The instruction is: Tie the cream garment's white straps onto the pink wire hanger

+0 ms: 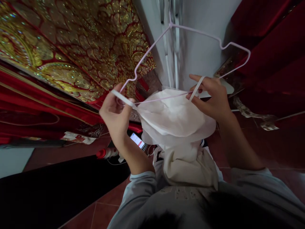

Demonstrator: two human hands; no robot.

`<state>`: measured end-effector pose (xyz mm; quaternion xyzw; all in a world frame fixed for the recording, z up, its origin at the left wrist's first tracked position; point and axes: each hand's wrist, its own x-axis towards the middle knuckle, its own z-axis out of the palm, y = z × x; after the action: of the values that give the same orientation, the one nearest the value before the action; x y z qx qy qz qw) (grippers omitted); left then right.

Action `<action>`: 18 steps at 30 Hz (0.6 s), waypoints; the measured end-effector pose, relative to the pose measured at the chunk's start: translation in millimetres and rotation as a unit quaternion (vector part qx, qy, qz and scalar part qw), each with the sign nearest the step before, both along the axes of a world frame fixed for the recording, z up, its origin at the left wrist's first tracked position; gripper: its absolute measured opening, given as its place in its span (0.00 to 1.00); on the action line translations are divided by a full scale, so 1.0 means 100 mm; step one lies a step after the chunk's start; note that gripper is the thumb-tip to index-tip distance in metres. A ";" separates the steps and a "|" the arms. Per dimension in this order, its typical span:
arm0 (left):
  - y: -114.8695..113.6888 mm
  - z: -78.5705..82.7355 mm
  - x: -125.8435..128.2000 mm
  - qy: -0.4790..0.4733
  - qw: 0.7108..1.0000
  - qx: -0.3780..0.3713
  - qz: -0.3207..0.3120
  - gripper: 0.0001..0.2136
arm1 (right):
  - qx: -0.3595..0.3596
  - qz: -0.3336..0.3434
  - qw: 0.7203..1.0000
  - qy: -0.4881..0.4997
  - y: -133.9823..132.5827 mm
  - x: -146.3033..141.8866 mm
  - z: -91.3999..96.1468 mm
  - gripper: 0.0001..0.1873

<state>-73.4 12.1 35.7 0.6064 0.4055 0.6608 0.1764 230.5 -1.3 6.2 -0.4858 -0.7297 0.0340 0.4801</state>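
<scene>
A pale pink wire hanger (pixel 152 47) hangs in front of me, its lower bar running between both hands. Below that bar droops a sheer white garment (pixel 176 114), with thin white straps at its sides. My left hand (pixel 116 116) is curled around the hanger's left corner, with one white strap (pixel 122 98) stretched between fingers and thumb. At the right end of the bar, my right hand (pixel 212 98) has the other strap (pixel 197 89) pulled taut across its fingers and thumb. The hanger's hook is hard to make out at the top.
Gold sequined red cloth (pixel 95 47) hangs at the left, and dark red fabric (pixel 269 63) at the right. Behind the hanger is a pale wall (pixel 200 41) with dangling ribbons. A lit phone (pixel 137 140) and a red-capped bottle (pixel 106 154) sit low on the left.
</scene>
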 end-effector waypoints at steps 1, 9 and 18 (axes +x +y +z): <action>0.02 0.02 0.01 0.018 1.000 -0.019 -0.017 0.23 | -0.006 -0.001 1.000 0.000 0.00 0.00 0.00 0.25; 0.38 0.12 0.17 -0.077 0.997 0.003 -0.001 0.09 | -0.004 0.002 1.000 -0.010 0.00 0.00 -0.07 0.20; 0.04 -0.35 0.67 -0.274 0.951 -0.076 -0.124 0.10 | -0.003 0.019 1.000 -0.004 -0.08 -0.14 -0.03 0.15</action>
<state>-6.0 15.8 1.1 0.4325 0.3127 0.7415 0.4067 216.3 -8.9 3.1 -0.4733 -0.7403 0.0432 0.4755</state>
